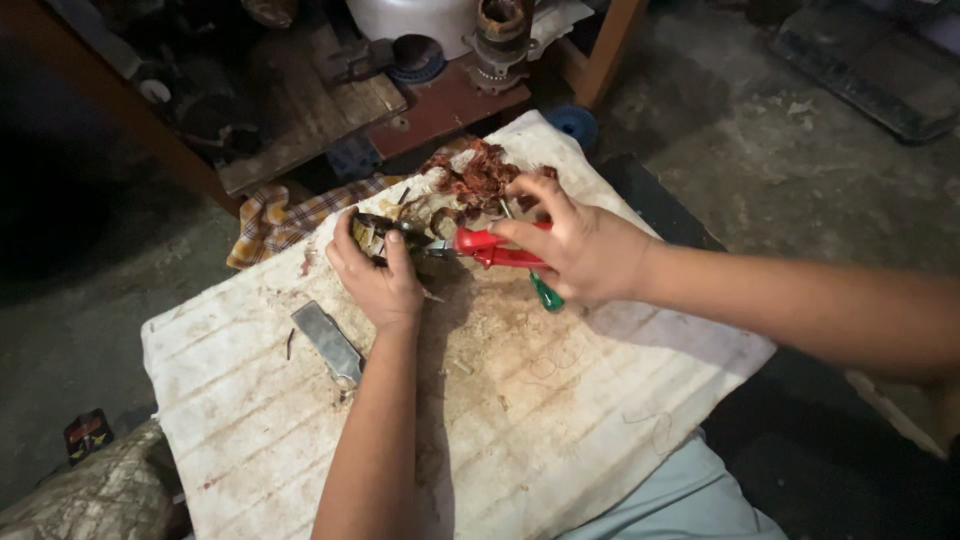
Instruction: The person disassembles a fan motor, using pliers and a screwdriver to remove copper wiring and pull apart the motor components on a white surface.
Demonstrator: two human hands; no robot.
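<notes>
The left hand (375, 270) grips a dark round part (372, 232); the right hand (585, 250) clasps red-handled pliers (480, 246) lying level, nose leftward at the part.

Single head view, steeply down, close above floor-level workboard (250, 420)

Small red-and-black packet (88, 433) lies on floor, lower left.

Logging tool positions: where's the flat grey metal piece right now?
In the head view the flat grey metal piece lies on the stained white board, just left of the left forearm, below and apart from the left hand.
</notes>
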